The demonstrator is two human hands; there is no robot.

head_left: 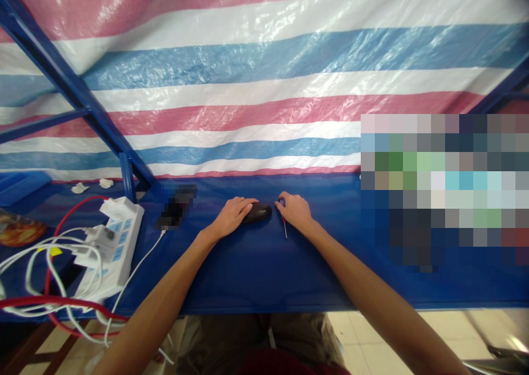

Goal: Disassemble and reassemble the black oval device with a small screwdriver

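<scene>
Roughly midway along the far edge of a blue tarp-covered tabletop (264,265), a glossy black computer mouse (261,212) lies as one closed, rounded shell, its smooth dome catching the light. A person's bare left hand (233,216) lies palm down over the mouse's left end, fingers draped on top; whether it is clamping or only resting cannot be told. The right hand (294,210) sits just beside the mouse's other end, fingers curled together over a slim screwdriver (284,226) with a red shaft and fine metal tip pointing toward the person. Whether those fingers pinch it is also unclear. The two hands stay apart, with the mouse between them.

Toward the tabletop's left edge, a white power strip (119,237) sits among looping white cables (140,270) and a red cable (53,303). Behind the far edge hangs a crinkled plastic tarp (264,88) striped pink, white and blue, crossed by a blue steel frame (58,66). Pixelation hides one object left of the hands and a large area at right.
</scene>
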